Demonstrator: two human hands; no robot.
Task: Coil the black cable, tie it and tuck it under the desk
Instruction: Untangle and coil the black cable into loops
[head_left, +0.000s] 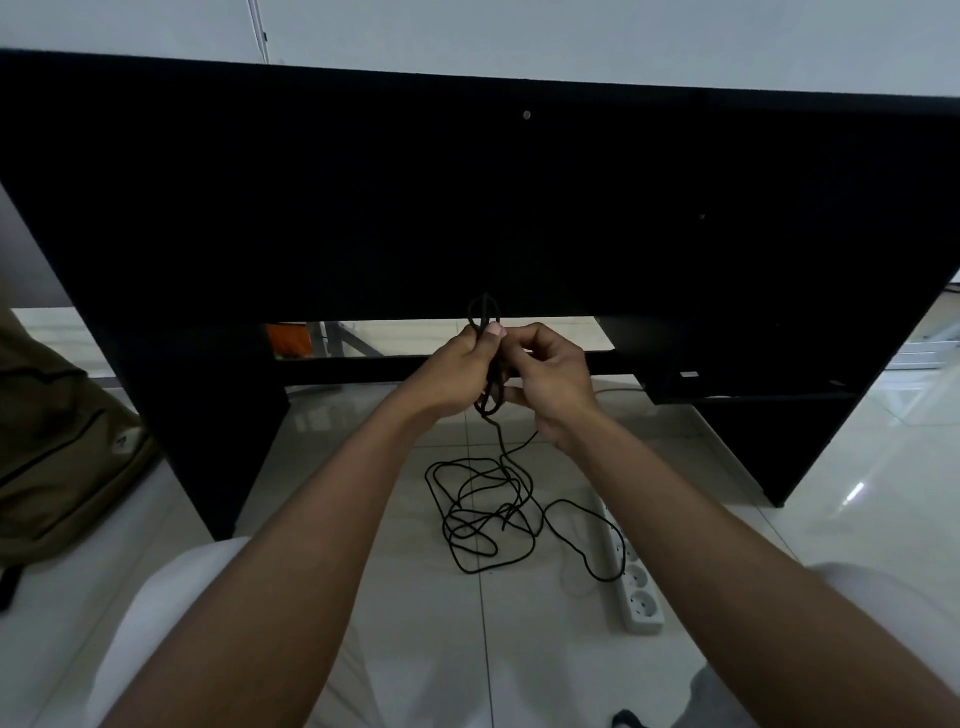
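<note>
Left hand (457, 375), right hand (553, 387) gripping black cable (489, 519)

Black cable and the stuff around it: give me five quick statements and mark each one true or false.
1. Both the left hand and the right hand hold loops of the black cable. True.
2. The whole cable is already gathered in the hands. False: most of it lies in a loose tangle on the floor.
3. A white power strip lies on the floor to the right of the tangle. True.
4. The held loops are tucked under the desk. False: the hands hold them up in front of the desk's near edge.
5. The backpack sits on top of the desk. False: it is on the floor at the left.
</note>
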